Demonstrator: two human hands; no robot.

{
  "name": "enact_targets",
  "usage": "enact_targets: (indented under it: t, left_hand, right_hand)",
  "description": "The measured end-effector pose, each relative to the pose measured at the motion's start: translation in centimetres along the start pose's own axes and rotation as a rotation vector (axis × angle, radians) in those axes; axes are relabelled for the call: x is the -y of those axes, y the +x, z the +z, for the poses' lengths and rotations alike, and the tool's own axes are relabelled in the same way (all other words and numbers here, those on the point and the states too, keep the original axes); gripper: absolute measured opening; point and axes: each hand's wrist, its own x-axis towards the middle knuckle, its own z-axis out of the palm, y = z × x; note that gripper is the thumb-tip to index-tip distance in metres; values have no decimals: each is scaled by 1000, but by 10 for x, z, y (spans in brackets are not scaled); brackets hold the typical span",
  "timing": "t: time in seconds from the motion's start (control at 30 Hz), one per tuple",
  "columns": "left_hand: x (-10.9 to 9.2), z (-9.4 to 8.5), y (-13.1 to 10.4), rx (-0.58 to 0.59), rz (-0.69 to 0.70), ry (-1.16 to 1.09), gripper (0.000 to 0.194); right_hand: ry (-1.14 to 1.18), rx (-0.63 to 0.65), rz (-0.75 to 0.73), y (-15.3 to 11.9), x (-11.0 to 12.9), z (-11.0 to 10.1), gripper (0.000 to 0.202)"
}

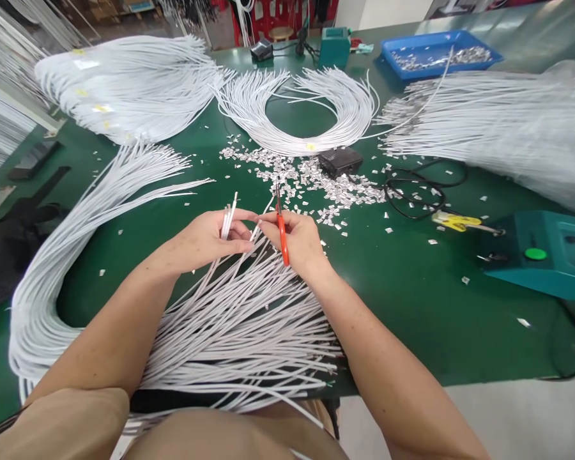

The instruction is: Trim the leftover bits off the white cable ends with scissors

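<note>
My left hand [199, 239] is closed around several white cables [227, 221], whose short ends stick up past the fingers. My right hand [303, 241] grips orange-handled scissors [283, 237] with the narrow blades pointing away from me. Both sets of fingertips meet at one cable end; I cannot tell whether the right fingers pinch it. Under my hands a loose fan of white cables [239, 319] spreads toward the table's front edge. The same bundle curves round on the left [33, 306], its other ends lying farther back.
Small silvery scraps [287, 169] litter the green table [393, 287] around a black box [340, 162] with a cord. Behind are a looped cable bundle [239, 105] and a blue tray [393, 48]. Right stand a teal machine [522, 255], yellow-handled snips [455, 221] and bagged cables [517, 121].
</note>
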Motion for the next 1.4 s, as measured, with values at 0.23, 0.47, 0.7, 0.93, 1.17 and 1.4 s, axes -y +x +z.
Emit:
enact_targets:
  t: [0.23,0.47,0.7,0.93,1.17,1.4]
  left_hand:
    - [2,0,2,75,40,-272,55]
    - [3,4,3,-18,37,-313,48]
    - [2,4,7,-202,44,-273,47]
    - [4,6,6,-241,66,-246,47]
    - [5,3,6,-225,87,-212,48]
    - [1,8,6,-264,98,-187,43]
  right_hand:
    - [203,124,78,0,8,-8,16]
    - [188,176,58,1,4,-8,20]
    - [-719,14,-203,4,-2,-13,21]
    - [-956,84,-226,4,-5,-13,31]
    - [-1002,86,-216,3,-2,-14,35]
    - [-1077,118,-155,1,3,-12,33]
